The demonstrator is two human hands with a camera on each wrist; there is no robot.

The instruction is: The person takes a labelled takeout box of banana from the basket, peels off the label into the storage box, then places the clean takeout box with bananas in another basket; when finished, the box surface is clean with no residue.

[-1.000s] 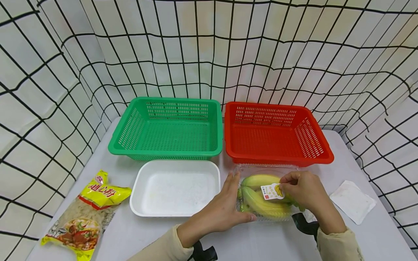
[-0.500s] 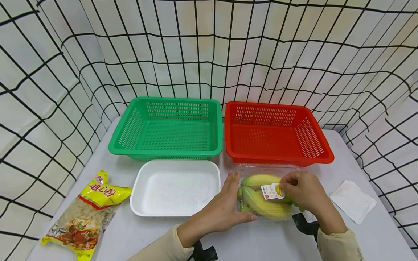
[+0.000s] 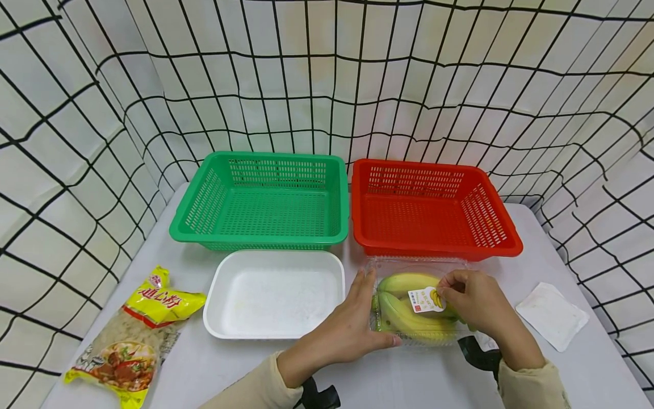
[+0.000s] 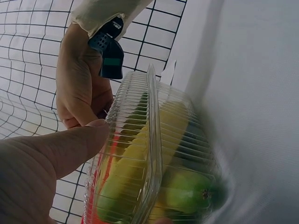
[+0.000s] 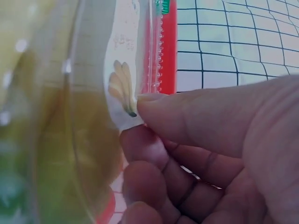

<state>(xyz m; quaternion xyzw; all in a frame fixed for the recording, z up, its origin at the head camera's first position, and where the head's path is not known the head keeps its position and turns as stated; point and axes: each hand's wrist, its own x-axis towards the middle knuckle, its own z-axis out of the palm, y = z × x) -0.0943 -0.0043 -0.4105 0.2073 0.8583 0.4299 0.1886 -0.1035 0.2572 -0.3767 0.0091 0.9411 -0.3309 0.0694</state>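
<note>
A clear plastic clamshell box point(image 3: 452, 335) holding bananas point(image 3: 414, 318) sits before the red basket. Along its left side lies my left hand point(image 3: 352, 329), fingers and thumb spread wide and fairly straight; the thumb point(image 4: 88, 140) touches the box in the left wrist view. My right hand point(image 3: 475, 295) pinches the right end of a white sticker point(image 3: 421, 300) between thumb and forefinger. A banana picture is printed on this sticker point(image 5: 124, 84). One end of it meets my fingertips in the right wrist view. Green fruit point(image 4: 187, 191) also shows inside the box.
A green basket point(image 3: 258, 243) and a red basket point(image 3: 439, 250) stand at the back. A white tray point(image 3: 276, 295) lies left of the box, with a yellow food packet point(image 3: 135, 335) further left. A folded white tissue point(image 3: 552, 315) is on the right. Black wire mesh point(image 3: 332, 74) surrounds the table.
</note>
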